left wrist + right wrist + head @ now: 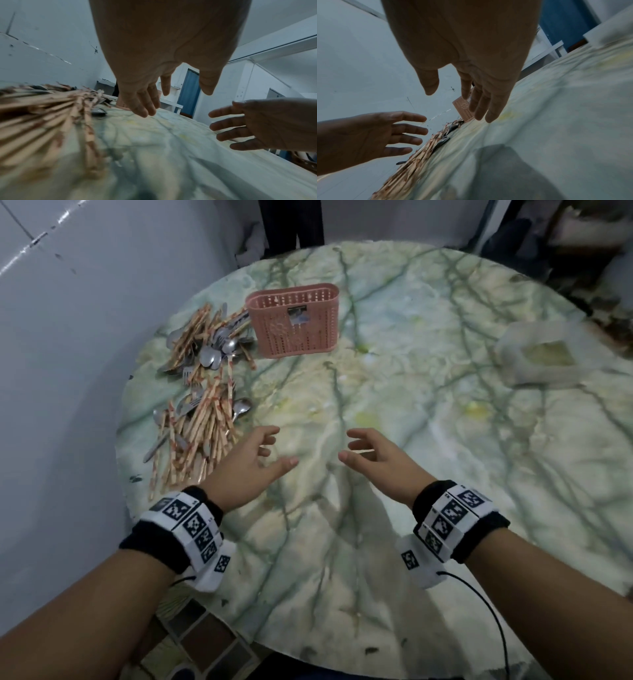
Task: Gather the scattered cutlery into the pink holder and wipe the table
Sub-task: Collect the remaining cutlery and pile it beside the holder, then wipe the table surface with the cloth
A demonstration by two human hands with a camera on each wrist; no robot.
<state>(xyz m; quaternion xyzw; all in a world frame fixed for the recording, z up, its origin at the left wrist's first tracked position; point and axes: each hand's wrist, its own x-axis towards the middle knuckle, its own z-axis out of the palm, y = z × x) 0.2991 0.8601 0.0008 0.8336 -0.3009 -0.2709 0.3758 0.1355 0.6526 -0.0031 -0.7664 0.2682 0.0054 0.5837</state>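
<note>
Nearest the camera, both forearms reached out over a round marble table [445, 508], each wrist wrapped in a band [455, 518] of black-and-white markers. The left hand [246, 463] hung above the table with fingers loosely spread and nothing in them, just beside the near end of the cutlery. The right hand [373, 455] hovered apart from it, palm turned inward, fingers relaxed and spread, also holding nothing. The wrist views showed both palms bare and off the surface.

Left of the hands, a near heap of chopsticks [195, 436] lay fanned along the table's left edge, with spoons [241, 407] and forks mixed in. Beyond it a second heap [209, 340] of chopsticks and spoons lay against the left side of the holder [294, 320]. The holder, pink and perforated, stood upright toward the far side of the table; what it contained could not be told. Well to the right, a white cloth [544, 354] lay crumpled near the right edge.
</note>
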